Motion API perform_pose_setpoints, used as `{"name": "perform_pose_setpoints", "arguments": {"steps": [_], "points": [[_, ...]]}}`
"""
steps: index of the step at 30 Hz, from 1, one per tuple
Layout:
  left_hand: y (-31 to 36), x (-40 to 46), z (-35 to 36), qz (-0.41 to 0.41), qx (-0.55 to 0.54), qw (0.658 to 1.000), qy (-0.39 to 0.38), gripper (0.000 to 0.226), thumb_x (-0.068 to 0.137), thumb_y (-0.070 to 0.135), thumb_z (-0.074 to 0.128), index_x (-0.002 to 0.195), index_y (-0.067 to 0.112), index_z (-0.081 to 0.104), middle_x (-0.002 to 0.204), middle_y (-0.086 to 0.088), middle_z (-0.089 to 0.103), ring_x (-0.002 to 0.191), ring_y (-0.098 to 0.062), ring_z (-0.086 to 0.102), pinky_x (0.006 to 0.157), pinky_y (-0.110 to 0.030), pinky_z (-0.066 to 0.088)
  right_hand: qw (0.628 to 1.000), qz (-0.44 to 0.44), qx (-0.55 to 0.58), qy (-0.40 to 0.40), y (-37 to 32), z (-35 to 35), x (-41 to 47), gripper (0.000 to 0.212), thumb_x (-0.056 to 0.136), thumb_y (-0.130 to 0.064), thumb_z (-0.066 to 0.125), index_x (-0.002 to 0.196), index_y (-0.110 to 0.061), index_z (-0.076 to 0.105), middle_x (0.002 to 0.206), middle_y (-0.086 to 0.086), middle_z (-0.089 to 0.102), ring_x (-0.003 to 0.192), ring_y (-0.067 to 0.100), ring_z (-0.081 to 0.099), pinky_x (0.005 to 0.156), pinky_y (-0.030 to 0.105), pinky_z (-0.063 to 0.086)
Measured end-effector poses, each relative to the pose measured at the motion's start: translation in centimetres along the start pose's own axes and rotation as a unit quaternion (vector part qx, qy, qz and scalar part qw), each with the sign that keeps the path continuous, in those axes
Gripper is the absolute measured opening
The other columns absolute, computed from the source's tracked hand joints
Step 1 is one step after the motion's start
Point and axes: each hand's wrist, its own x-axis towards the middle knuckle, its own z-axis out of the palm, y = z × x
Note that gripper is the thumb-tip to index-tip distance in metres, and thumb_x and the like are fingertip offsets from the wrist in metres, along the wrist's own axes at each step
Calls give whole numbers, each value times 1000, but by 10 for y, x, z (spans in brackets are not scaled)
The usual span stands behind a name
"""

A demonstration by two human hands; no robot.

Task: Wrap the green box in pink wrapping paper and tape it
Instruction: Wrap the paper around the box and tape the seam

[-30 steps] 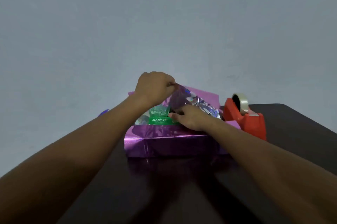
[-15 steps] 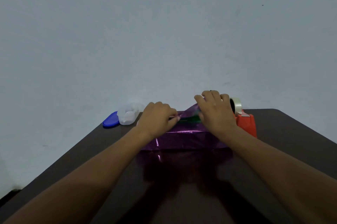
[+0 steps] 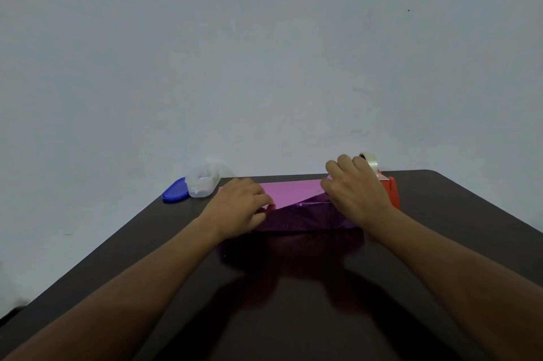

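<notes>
The green box is fully hidden under the pink wrapping paper (image 3: pixel 296 193), forming a low parcel at the far middle of the dark table (image 3: pixel 323 302), between the two hands. The left hand (image 3: pixel 239 209) lies knuckles-up on the parcel's left end, its fingers curled down and its fingertips pinching a small edge of the paper at the top face. The right hand (image 3: pixel 354 191) lies on the right end, palm down, fingers bent over the far corner and pressing the paper flat; whether they actually grasp it I cannot tell. Half a second ago a strip of green still showed between the hands and the paper stood up in a ridge; now that flap lies flat as a pale matte pink band across the top, meeting the darker glossy purple-pink foil along a diagonal edge. The hands have also spread further apart. At the far left corner sits a flat blue oval lid (image 3: pixel 175 194), touching a translucent plastic container (image 3: pixel 203 183). Behind the right hand stands a red tape dispenser (image 3: pixel 392 193) carrying a roll of clear tape (image 3: pixel 370 160). The table's surface is smooth and faintly reflective.
</notes>
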Motion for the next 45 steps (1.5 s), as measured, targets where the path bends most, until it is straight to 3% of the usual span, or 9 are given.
{"name": "perform_pose_setpoints", "arguments": {"steps": [7,11,14,18,23,27,37,41,45], "points": [[-4,-9,3,7,6,1000,27,24,88,33,55,105,27,70,95,6,67,88,-16,59,77,-36,51,999,-15,-37,-31,1,-3,-8,22,72,3,66,68,-14,54,75,4,38,71,24,33,61,39,26],[-5,-13,5,18,20,1000,13,21,86,27,69,107,27,70,93,5,67,85,-15,58,74,-35,51,995,5,-55,-78,2,-7,-7,23,65,-5,71,84,-16,64,99,8,58,97,31,52,84,47,36],[-6,-18,9,26,31,999,19,24,82,22,72,106,24,70,89,3,67,81,-18,59,70,-36,52,990,14,-22,-139,3,-11,-11,34,63,-7,76,92,-18,63,84,3,64,85,28,58,92,49,35],[-6,-27,11,40,34,998,35,23,83,22,72,106,24,70,87,2,68,79,-18,60,69,-36,52,989,13,9,-149,-4,-9,-23,32,77,-11,70,106,-18,56,91,3,64,88,27,57,87,46,37],[-3,-29,11,55,79,994,50,22,83,26,70,105,23,69,83,3,66,76,-21,58,73,-41,49,996,-27,59,-67,-12,-5,-25,31,72,-31,71,95,-15,58,85,6,61,80,27,55,77,45,43],[-1,-31,13,66,84,993,43,21,82,26,73,103,23,70,83,4,67,74,-19,59,75,-37,47,990,-95,102,-28,-21,4,-27,15,74,-19,73,84,-17,63,73,3,61,69,24,55,62,37,45],[-3,-25,10,99,44,993,50,26,89,43,57,86,23,74,73,4,64,67,-19,58,68,-35,44,984,-111,128,-54,-26,12,-31,31,55,-13,93,74,-17,69,67,2,63,59,19,57,50,33,44],[-4,8,-7,-1,-59,997,54,52,86,65,54,119,29,72,113,0,70,101,-20,62,89,-41,50,984,-111,132,-41,-27,19,-31,24,65,-13,88,79,-17,70,72,2,63,64,20,57,54,32,43],[0,38,2,-74,-41,986,-142,104,68,94,41,158,46,23,169,-4,16,153,-29,17,121,-52,20,983,-103,145,-35,-28,22,-35,23,67,-14,87,84,-17,70,76,2,65,67,20,58,56,33,45]]}}
